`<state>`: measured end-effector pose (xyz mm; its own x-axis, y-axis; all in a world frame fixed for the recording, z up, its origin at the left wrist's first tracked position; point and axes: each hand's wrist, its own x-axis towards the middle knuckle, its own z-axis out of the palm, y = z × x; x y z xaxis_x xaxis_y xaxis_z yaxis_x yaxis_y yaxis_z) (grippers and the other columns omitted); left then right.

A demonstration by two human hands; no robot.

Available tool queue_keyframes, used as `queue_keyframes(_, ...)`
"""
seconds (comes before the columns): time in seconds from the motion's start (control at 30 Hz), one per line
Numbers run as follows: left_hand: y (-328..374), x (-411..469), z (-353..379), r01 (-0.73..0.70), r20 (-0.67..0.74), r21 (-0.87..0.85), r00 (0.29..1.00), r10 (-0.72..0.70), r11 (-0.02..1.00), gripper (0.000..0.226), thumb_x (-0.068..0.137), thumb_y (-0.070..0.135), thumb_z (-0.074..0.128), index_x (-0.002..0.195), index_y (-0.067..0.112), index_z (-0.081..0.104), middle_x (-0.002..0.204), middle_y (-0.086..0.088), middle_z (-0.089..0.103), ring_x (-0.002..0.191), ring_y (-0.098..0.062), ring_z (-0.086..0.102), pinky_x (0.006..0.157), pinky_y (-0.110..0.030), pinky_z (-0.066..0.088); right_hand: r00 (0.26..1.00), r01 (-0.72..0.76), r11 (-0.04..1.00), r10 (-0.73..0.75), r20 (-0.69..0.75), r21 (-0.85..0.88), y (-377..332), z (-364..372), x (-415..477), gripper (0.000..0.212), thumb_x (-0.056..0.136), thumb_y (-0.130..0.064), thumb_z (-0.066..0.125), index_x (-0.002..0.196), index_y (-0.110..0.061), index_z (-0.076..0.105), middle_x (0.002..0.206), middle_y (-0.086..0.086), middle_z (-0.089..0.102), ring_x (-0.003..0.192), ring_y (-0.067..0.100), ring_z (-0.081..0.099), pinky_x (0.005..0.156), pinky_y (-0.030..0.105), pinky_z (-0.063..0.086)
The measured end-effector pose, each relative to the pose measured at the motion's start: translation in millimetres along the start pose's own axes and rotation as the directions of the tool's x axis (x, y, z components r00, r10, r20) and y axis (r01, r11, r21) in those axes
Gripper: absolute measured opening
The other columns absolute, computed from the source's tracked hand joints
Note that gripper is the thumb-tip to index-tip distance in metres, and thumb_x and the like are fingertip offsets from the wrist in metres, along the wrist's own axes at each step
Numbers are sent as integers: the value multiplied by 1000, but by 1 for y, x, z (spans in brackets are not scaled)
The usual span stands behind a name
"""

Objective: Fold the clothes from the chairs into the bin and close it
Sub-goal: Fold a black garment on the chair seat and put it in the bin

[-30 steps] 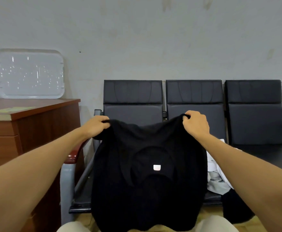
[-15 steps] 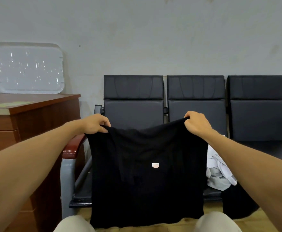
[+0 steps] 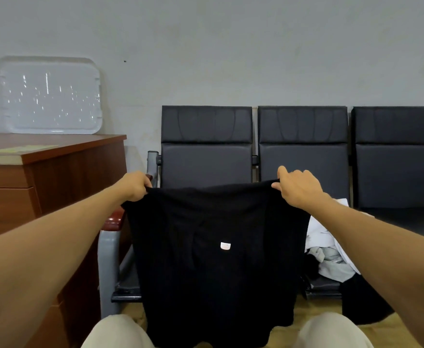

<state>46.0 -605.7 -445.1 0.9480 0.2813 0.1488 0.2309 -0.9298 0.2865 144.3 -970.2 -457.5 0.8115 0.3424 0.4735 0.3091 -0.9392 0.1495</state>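
A black garment (image 3: pixel 218 259) with a small white tag hangs stretched flat in front of me, held up by its top edge. My left hand (image 3: pixel 136 185) grips the top left corner. My right hand (image 3: pixel 297 188) grips the top right corner. Behind it stands a row of three black chairs (image 3: pixel 303 156). White and grey clothes (image 3: pixel 331 257) lie crumpled on the middle seat, with another dark cloth (image 3: pixel 361 302) hanging off its front edge. A clear plastic bin lid (image 3: pixel 50 96) leans on the wall at the left. The bin itself is out of view.
A brown wooden cabinet (image 3: pixel 55 177) with drawers stands at the left, close to the chair row's grey armrest frame (image 3: pixel 110 247). My knees in light trousers (image 3: pixel 331 332) show at the bottom edge. The right chair seat (image 3: pixel 407 217) holds nothing.
The garment has been pulled wider and flatter, its top edge now taut between my hands. Both hands moved slightly apart.
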Motion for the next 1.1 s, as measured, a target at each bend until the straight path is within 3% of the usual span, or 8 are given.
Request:
queue_keyframes(0.13, 14, -1, 8, -15, 56, -60, 998, 18, 998, 29, 95, -3, 39, 107, 0, 65, 104, -14, 60, 97, -28, 58, 81, -30, 43, 999, -2, 994, 7, 50, -114, 0, 11, -8, 30, 103, -41, 36, 95, -13, 29, 61, -3, 38, 51, 15, 33, 68, 32, 31)
queue_keyframes(0.27, 21, -3, 10, -22, 168, -145, 985, 47, 989, 22, 91, 9, 41, 76, 7, 57, 77, -6, 53, 66, -15, 47, 68, -29, 36, 998, -61, 997, 62, -15, 40, -10, 16, -7, 30, 102, -39, 39, 94, -12, 28, 69, 2, 45, 58, 24, 44, 55, 34, 33)
queue_keyframes(0.37, 19, -1, 11, 24, 291, -350, 953, 84, 936, 21, 90, 21, 50, 69, 18, 52, 71, 2, 49, 70, -14, 47, 75, -30, 36, 996, -57, 996, 61, -59, 66, -12, 18, -6, 28, 102, -39, 39, 97, -13, 29, 77, 5, 49, 63, 28, 48, 56, 35, 36)
queue_keyframes(0.43, 13, 6, 16, -39, 238, -245, 966, 99, 969, 20, 97, 35, 51, 89, 19, 60, 84, 6, 55, 85, -13, 53, 85, -29, 38, 996, -30, 999, 31, -86, 13, -11, 22, -4, 27, 102, -39, 39, 102, -13, 33, 78, 3, 49, 61, 27, 48, 53, 34, 34)
queue_keyframes(0.53, 3, 16, 29, -151, 77, -4, 986, 151, 988, 19, 99, 36, 50, 92, 19, 56, 85, 1, 57, 82, -14, 55, 78, -29, 40, 994, -14, 997, 6, -108, -71, -11, 35, 0, 28, 102, -40, 37, 109, -13, 35, 80, 2, 48, 58, 27, 47, 48, 31, 29)
queue_keyframes(0.73, -18, 45, 88, -244, 160, 128, 962, 222, 961, 23, 100, 40, 44, 107, 19, 49, 97, -7, 59, 89, -26, 57, 80, -42, 47, 997, 82, 978, -82, 8, -190, -25, 92, 7, 29, 103, -37, 39, 115, -11, 37, 81, 1, 51, 45, 20, 34, 42, 30, 21)
queue_keyframes(0.83, -24, 66, 116, -263, 135, 245, 962, 236, 933, 27, 100, 46, 40, 115, 24, 45, 92, -3, 52, 85, -27, 53, 73, -38, 41, 995, 89, 984, -80, 66, -155, -26, 129, 18, 32, 96, -34, 58, 107, -7, 44, 72, 4, 57, 40, 24, 47, 38, 24, 12)
queue_keyframes(1.1, -44, 131, 189, -260, 74, 377, 965, 251, 889, 34, 101, 51, 31, 118, 25, 43, 103, -5, 65, 91, -29, 62, 65, -35, 40, 986, 97, 993, -86, 143, -73, -25, 216, 67, 41, 101, -46, 34, 117, -9, 36, 101, 5, 62, 79, 28, 65, 45, 29, 26)
